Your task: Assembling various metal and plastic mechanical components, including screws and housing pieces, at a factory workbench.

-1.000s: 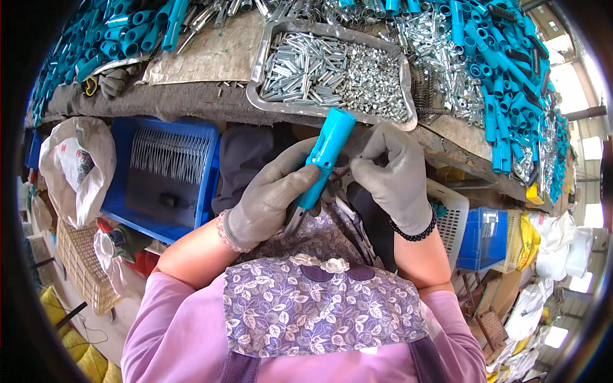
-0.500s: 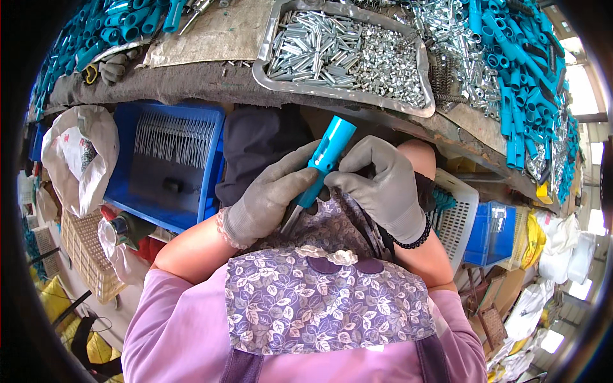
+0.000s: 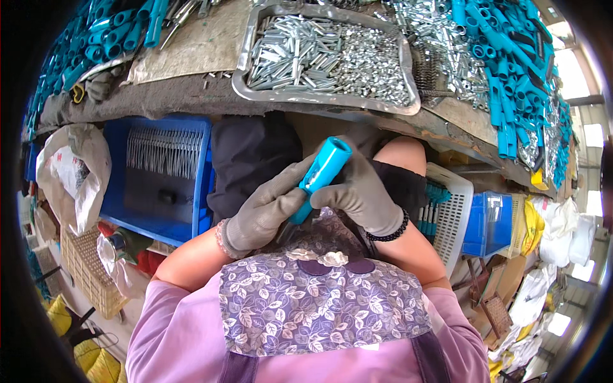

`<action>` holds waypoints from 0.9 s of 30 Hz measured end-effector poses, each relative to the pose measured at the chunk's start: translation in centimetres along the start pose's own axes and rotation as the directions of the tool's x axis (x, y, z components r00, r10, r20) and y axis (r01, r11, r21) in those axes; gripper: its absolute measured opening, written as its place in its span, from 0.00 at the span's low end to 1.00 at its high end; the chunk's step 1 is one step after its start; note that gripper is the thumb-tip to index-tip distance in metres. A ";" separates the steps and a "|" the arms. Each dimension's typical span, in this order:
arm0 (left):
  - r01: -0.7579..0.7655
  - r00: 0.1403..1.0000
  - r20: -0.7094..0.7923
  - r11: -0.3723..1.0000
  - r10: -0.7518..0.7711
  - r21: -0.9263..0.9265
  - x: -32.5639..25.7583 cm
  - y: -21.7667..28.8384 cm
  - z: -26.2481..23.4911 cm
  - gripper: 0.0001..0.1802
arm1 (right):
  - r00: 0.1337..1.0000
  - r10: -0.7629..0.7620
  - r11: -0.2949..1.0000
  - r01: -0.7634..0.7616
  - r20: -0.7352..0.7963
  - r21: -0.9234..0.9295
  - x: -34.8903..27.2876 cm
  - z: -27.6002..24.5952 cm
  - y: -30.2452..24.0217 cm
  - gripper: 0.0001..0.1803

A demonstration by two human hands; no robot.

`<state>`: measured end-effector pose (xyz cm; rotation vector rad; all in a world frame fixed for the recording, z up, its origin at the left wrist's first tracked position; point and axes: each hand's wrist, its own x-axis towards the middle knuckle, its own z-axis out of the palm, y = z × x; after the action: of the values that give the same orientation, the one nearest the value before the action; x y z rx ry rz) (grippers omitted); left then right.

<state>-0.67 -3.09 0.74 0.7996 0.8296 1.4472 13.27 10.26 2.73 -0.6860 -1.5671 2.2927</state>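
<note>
I see both bare forearms rise from the lower edge and bend inward, the gloved left hand and gloved right hand meeting close in front of my chest, fingers of each curled tight, the right wrist ringed by a dark bead bracelet.

Worn workbench above the gloved hands, metal tray of silvery fittings directly over the grip, blue tubes heaped up-right, more blue tubes up-left
</note>
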 end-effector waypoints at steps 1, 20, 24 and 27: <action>-0.032 0.999 -0.035 0.999 0.030 -0.042 0.0 -1.0 0.0 0.40 | 0.999 -0.030 1.000 0.030 0.037 -0.005 0.2 -0.1 0.9 0.42; 0.180 0.952 -0.185 0.936 -0.243 -0.302 -0.9 2.3 -0.2 0.40 | 0.861 -0.389 -0.152 0.292 0.328 -0.944 7.7 -6.9 -10.4 0.08; 0.193 0.938 -0.207 0.917 -0.276 -0.349 -0.6 3.0 -0.5 0.39 | 0.839 -0.524 0.123 0.245 0.146 -0.962 6.9 -6.6 -11.0 0.06; 0.179 0.948 -0.190 0.919 -0.257 -0.351 0.1 3.0 -0.4 0.39 | 0.867 -0.466 0.083 0.242 0.177 -0.967 6.6 -6.5 -11.4 0.05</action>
<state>-2.51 -3.01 3.10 0.2754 0.7951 1.4424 10.75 22.84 9.89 -0.5640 -2.6467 0.5096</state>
